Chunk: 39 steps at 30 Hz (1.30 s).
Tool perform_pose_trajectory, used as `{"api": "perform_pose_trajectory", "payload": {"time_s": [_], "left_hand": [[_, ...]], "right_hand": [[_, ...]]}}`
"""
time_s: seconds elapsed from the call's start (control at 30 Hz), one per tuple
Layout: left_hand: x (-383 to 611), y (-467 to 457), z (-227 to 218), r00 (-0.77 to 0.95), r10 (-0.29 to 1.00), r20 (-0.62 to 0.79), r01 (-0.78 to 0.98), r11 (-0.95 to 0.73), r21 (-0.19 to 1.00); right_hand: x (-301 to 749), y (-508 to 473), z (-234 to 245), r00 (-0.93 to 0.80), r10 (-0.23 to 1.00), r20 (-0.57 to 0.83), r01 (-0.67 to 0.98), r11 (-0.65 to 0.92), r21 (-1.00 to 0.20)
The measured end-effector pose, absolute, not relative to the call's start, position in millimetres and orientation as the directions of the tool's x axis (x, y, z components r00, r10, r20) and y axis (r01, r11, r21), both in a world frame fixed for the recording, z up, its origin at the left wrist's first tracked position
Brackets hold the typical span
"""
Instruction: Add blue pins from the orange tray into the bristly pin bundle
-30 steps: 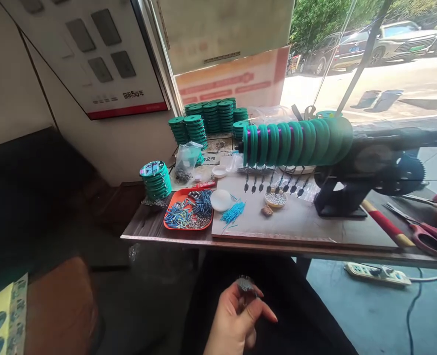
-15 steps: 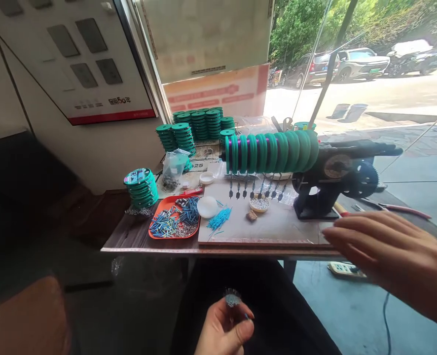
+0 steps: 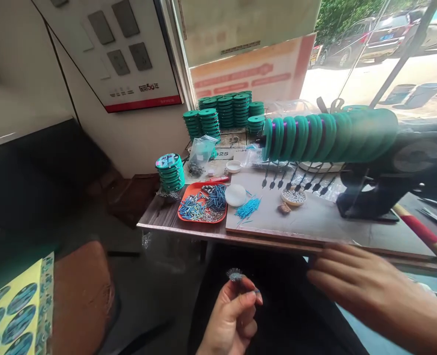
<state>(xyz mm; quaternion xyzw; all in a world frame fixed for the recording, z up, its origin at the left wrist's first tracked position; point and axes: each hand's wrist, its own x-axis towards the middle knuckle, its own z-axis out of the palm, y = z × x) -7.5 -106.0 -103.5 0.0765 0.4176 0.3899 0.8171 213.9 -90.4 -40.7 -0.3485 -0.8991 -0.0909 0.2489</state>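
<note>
My left hand is low in front of my lap, fingers pinched on a small bundle of thin metal pieces that stick up above the fingertips. My right hand reaches leftward below the table edge, fingers stretched out and empty, a little blurred. Above it, on the table, a black winding machine carries a row of green spools on its shaft, with small black weights hanging under them.
An orange tray of blue and silver small parts sits near the table's left front. A white lid, loose blue sticks, a small bowl of beads, stacks of green spools, a sticker sheet at lower left.
The view swung left and down. My right hand dropped from table height to below the table edge and moved toward the left hand, which stays pinched on the bundle.
</note>
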Motion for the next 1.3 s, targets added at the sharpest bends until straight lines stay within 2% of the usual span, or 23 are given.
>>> {"api": "perform_pose_trajectory", "payload": {"time_s": [0.07, 0.2, 0.3, 0.47, 0.73, 1.03, 1.3], "left_hand": [[-10.8, -106.1, -108.6, 0.364, 0.701, -0.613, -0.605, 0.678, 0.416], [-17.1, -108.9, -116.9, 0.402, 0.724, -0.561, -0.666, 0.651, 0.363], [-18.5, -111.1, -120.8, 0.422, 0.743, -0.52, -0.691, 0.635, 0.346], [-20.3, -111.1, -124.0, 0.408, 0.764, -0.5, -0.711, 0.609, 0.352], [-43.7, -117.3, -129.7, 0.278, 0.773, -0.57, -0.733, 0.554, 0.394], [-36.7, -120.9, -124.2, 0.257, 0.818, -0.514, -0.633, 0.545, 0.551], [-35.4, -120.7, -122.6, 0.273, 0.809, -0.521, -0.619, 0.562, 0.548]], "right_hand": [[195.2, -102.8, -48.7, -0.648, 0.583, 0.491, 0.624, 0.775, -0.097], [170.3, -115.7, -67.4, -0.472, 0.677, 0.565, 0.594, 0.718, -0.364], [159.2, -118.3, -79.2, -0.389, 0.722, 0.572, 0.572, 0.677, -0.464], [144.9, -119.4, -94.7, -0.394, 0.704, 0.591, 0.547, 0.696, -0.464], [131.5, -125.4, -113.8, -0.39, 0.723, 0.57, 0.531, 0.683, -0.502], [132.9, -125.7, -110.2, -0.416, 0.752, 0.511, 0.556, 0.655, -0.512], [129.0, -127.2, -98.4, -0.252, 0.815, 0.521, 0.441, 0.576, -0.688]]}}
